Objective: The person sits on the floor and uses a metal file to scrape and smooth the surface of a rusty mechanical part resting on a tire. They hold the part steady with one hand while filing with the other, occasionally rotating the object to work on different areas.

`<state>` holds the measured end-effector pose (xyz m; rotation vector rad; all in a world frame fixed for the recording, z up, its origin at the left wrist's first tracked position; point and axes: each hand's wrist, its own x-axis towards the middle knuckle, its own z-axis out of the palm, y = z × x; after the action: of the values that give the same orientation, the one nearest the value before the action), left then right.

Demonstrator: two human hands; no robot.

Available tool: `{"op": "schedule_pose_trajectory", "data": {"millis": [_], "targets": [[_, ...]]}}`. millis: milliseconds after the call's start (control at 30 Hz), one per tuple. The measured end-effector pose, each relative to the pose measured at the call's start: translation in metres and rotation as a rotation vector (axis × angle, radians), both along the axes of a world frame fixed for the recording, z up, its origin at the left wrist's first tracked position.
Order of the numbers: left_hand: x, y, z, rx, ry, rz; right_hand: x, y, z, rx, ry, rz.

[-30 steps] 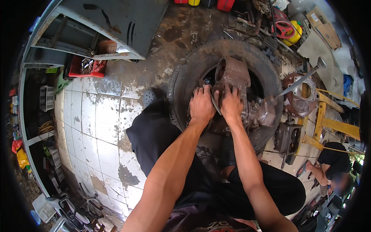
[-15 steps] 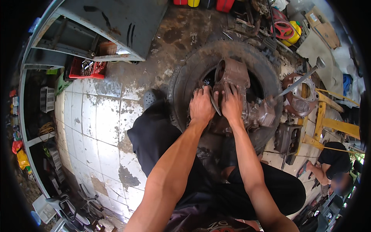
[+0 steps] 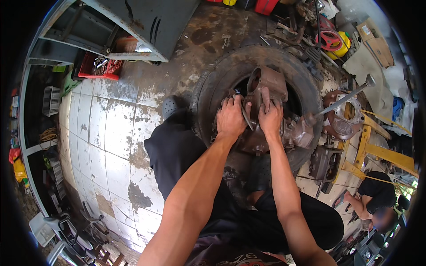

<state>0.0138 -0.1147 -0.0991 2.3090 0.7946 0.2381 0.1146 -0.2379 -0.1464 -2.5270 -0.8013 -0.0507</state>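
Observation:
A brown, greasy gearbox-like metal housing (image 3: 271, 82) rests on a large tyre (image 3: 217, 73) lying flat in front of me. Over the left part of the housing, the fingers of my left hand (image 3: 230, 117) are curled, thumb toward the right. A thin, curved metal plate (image 3: 247, 119), seen nearly edge-on, sits against that hand and appears gripped by it. My right hand (image 3: 270, 116) is on the housing just right of the plate, most fingers bent in and one pointing up along the metal. What lies under its fingers is hidden. A long metal lever (image 3: 344, 98) slants from the housing's right side.
Beyond the tyre's right side lie another brown casting (image 3: 341, 119) and a yellow metal frame (image 3: 366, 146). A grey metal cabinet (image 3: 151, 26) and a red crate of tools (image 3: 104, 66) stand far left. Another person (image 3: 372, 195) crouches at the lower right.
My right hand's fingers have gone from lying along the housing to bent in, with one pointing up. My left hand and the plate stay nearly in place. The view has shifted slightly.

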Motion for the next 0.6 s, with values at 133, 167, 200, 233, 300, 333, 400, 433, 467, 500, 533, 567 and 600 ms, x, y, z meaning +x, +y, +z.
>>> {"op": "schedule_pose_trajectory", "data": {"millis": [133,167,200,233,300,333,400,433,467,500,533,567,600], "targets": [[0.0,0.0,0.002,0.022,-0.016,0.004,-0.004,0.002,0.006,-0.1,-0.086,0.09],[0.0,-0.001,0.003,0.033,-0.034,0.006,-0.009,0.005,0.015,-0.114,-0.131,0.096],[-0.001,0.0,0.001,0.028,-0.027,0.008,-0.014,0.009,0.021,-0.123,-0.176,0.104],[-0.002,0.001,-0.001,0.024,-0.02,0.01,-0.019,0.011,0.023,-0.134,-0.149,0.098],[0.0,0.0,-0.001,0.019,-0.026,0.007,-0.024,0.011,0.027,-0.161,-0.098,0.073],[0.001,-0.001,-0.001,0.021,-0.035,0.009,-0.021,0.012,0.027,-0.181,-0.086,0.057],[0.0,-0.001,0.001,0.024,-0.034,0.007,-0.017,0.014,0.026,-0.22,-0.051,0.024],[0.0,0.0,0.001,0.024,-0.029,0.003,-0.016,0.015,0.025,-0.237,-0.048,0.027],[0.001,0.0,0.001,0.024,-0.027,0.002,-0.015,0.018,0.025,-0.254,-0.047,0.031],[0.001,0.0,0.001,0.025,-0.029,0.005,-0.014,0.019,0.026,-0.272,-0.047,0.036],[0.0,-0.001,0.001,0.027,-0.031,0.008,-0.016,0.019,0.025,-0.24,-0.033,0.027],[0.0,-0.001,0.0,0.031,-0.035,0.012,-0.017,0.019,0.023,-0.205,-0.021,0.019],[0.0,-0.002,-0.001,0.035,-0.041,0.013,-0.017,0.018,0.021,-0.171,-0.009,0.011]]}}
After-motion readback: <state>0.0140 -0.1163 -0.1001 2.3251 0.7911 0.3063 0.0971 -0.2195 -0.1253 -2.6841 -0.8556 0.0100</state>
